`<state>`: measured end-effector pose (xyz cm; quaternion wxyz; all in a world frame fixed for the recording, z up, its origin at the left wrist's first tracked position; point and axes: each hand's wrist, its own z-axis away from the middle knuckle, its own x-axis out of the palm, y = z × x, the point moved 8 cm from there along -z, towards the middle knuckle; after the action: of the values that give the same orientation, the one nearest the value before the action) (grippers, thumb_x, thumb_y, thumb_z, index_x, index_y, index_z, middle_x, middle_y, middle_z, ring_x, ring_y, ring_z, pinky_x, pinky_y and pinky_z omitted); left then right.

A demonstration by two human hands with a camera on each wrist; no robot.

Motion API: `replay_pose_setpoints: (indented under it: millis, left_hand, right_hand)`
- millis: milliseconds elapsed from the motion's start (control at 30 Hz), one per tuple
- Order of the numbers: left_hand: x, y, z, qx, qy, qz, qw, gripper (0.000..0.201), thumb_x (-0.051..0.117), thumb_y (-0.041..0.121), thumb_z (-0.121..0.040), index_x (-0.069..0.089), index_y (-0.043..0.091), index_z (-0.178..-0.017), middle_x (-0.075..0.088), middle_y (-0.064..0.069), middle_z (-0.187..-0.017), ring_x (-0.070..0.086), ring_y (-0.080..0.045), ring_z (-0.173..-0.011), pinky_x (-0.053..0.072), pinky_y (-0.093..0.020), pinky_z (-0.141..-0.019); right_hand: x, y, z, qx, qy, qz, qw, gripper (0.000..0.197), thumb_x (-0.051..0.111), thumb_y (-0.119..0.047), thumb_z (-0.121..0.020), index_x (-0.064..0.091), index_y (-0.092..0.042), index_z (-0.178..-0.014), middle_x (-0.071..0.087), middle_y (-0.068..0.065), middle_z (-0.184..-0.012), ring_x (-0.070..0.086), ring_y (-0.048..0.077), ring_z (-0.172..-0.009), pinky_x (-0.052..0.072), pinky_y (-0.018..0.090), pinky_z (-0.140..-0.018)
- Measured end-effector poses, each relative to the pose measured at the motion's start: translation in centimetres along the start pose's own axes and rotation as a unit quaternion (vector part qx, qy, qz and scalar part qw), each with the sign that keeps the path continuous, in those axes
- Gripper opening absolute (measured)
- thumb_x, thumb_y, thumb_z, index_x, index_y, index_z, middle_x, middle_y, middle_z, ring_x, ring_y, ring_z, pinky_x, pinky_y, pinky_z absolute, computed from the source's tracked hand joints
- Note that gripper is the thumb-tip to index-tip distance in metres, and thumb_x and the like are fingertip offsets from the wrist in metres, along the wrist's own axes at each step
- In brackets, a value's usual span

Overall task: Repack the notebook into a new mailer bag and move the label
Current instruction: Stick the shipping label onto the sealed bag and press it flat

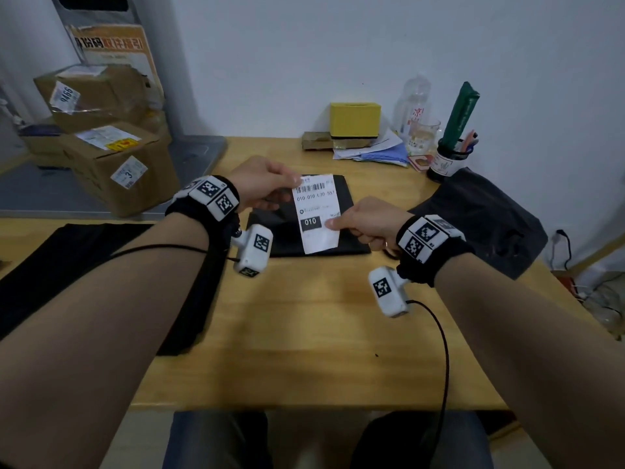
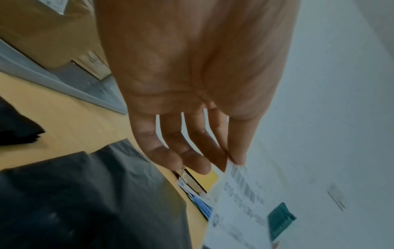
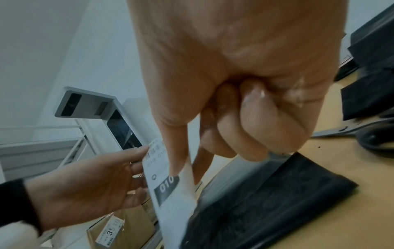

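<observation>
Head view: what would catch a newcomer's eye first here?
The white shipping label, held up mid-table, pinched by the left hand at its top corner and the right hand at its side. A flat black mailer bag lies right under it on the wooden table.

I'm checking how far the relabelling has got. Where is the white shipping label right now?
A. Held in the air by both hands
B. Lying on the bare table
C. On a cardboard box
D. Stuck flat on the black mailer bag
A: the label is pinched by the left hand and right hand, above the black mailer bag.
</observation>
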<state>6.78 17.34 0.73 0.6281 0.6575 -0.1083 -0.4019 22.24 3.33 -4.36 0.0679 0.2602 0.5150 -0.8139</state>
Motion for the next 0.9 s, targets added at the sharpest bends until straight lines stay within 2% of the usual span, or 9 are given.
replay_pose_setpoints:
  millis: [33,133,200,267,333,400,533,700,900]
  left_hand:
    - [-0.6,0.1,-1.2,0.002,0.017,0.005,1.000,0.008,0.072,0.024,-0.089,0.072,0.018,-0.094,0.075,-0.011,-0.101,0.064,-0.012,-0.076,0.055,-0.028,-0.068]
    - [-1.6,-0.1,-4.7,0.005,0.050,-0.004,0.999,0.008,0.074,0.023,-0.087,0.072,0.018,-0.092,0.074,-0.015,-0.104,0.063,-0.015,-0.076,0.053,-0.031,-0.067]
    - [-1.9,-0.3,-7.1,0.003,0.056,-0.016,0.998,0.006,0.076,0.024,-0.085,0.073,0.020,-0.089,0.074,-0.016,-0.107,0.061,-0.019,-0.079,0.050,-0.035,-0.070]
    - [-2.1,-0.9,-9.4,-0.004,0.060,-0.014,0.998,0.005,0.076,0.022,-0.085,0.074,0.019,-0.088,0.074,-0.016,-0.107,0.061,-0.017,-0.076,0.048,-0.033,-0.067]
    - [-2.3,-1.6,-11.4,-0.011,0.062,-0.018,0.998,0.004,0.077,0.021,-0.084,0.076,0.019,-0.087,0.073,-0.019,-0.107,0.058,-0.019,-0.075,0.044,-0.029,-0.062]
    - [-2.3,-2.3,-13.2,-0.013,0.059,-0.037,0.997,0.006,0.079,0.023,-0.082,0.078,0.021,-0.087,0.074,-0.019,-0.103,0.056,-0.021,-0.075,0.042,-0.027,-0.059]
    - [-2.1,-3.0,-15.6,-0.013,0.051,-0.088,0.995,0.016,0.080,0.022,-0.081,0.078,0.018,-0.096,0.072,0.000,-0.079,0.056,-0.006,-0.059,0.044,-0.018,-0.047]
    - [-1.8,-3.9,-17.7,-0.018,0.037,-0.129,0.991,0.010,0.083,0.022,-0.077,0.074,0.025,-0.078,0.065,0.009,-0.065,0.051,-0.005,-0.057,0.042,-0.019,-0.046]
    - [-2.2,-6.0,-19.2,-0.046,0.032,-0.114,0.992,0.011,0.086,0.025,-0.074,0.075,0.023,-0.078,0.071,-0.005,-0.077,0.051,-0.016,-0.063,0.036,-0.019,-0.043]
  right_hand:
    - [-0.2,-0.1,-0.8,-0.003,0.007,0.007,1.000,0.038,0.077,-0.035,-0.087,0.049,-0.018,-0.069,0.032,-0.001,-0.059,0.022,0.014,-0.047,0.018,0.024,-0.043]
    - [-0.8,-0.4,-3.4,-0.020,0.023,0.025,0.999,0.033,0.075,-0.036,-0.088,0.051,-0.017,-0.077,0.031,-0.001,-0.058,0.023,0.015,-0.046,0.019,0.024,-0.043]
    - [-1.0,-0.2,-5.2,-0.017,0.027,0.021,0.999,0.036,0.072,-0.036,-0.090,0.050,-0.018,-0.068,0.033,-0.002,-0.056,0.024,0.015,-0.045,0.020,0.024,-0.043]
    - [-1.2,-0.1,-6.7,-0.011,0.021,0.021,0.999,0.035,0.070,-0.036,-0.092,0.059,-0.014,-0.066,0.034,-0.003,-0.055,0.025,0.014,-0.045,0.020,0.024,-0.043]
    - [-1.2,0.0,-7.9,-0.004,0.013,0.025,1.000,0.031,0.068,-0.037,-0.093,0.076,-0.010,-0.081,0.035,-0.003,-0.055,0.026,0.013,-0.045,0.020,0.023,-0.043]
    - [-1.1,0.1,-8.9,0.003,0.001,0.033,0.999,0.030,0.067,-0.038,-0.094,0.080,-0.012,-0.089,0.034,-0.003,-0.056,0.026,0.013,-0.045,0.020,0.024,-0.043]
    - [-0.6,-0.1,-9.9,0.027,-0.029,0.071,0.997,0.033,0.065,-0.043,-0.094,0.081,-0.015,-0.088,0.033,-0.005,-0.053,0.025,0.013,-0.044,0.021,0.022,-0.041]
    - [-0.6,-0.9,-11.3,0.037,-0.043,0.131,0.990,0.033,0.065,-0.042,-0.095,0.080,-0.014,-0.086,0.035,-0.004,-0.052,0.028,0.014,-0.043,0.021,0.022,-0.042]
    - [-0.9,-1.0,-12.7,0.062,-0.052,0.152,0.985,0.032,0.064,-0.042,-0.095,0.080,-0.015,-0.087,0.036,-0.005,-0.050,0.029,0.014,-0.043,0.022,0.019,-0.042]
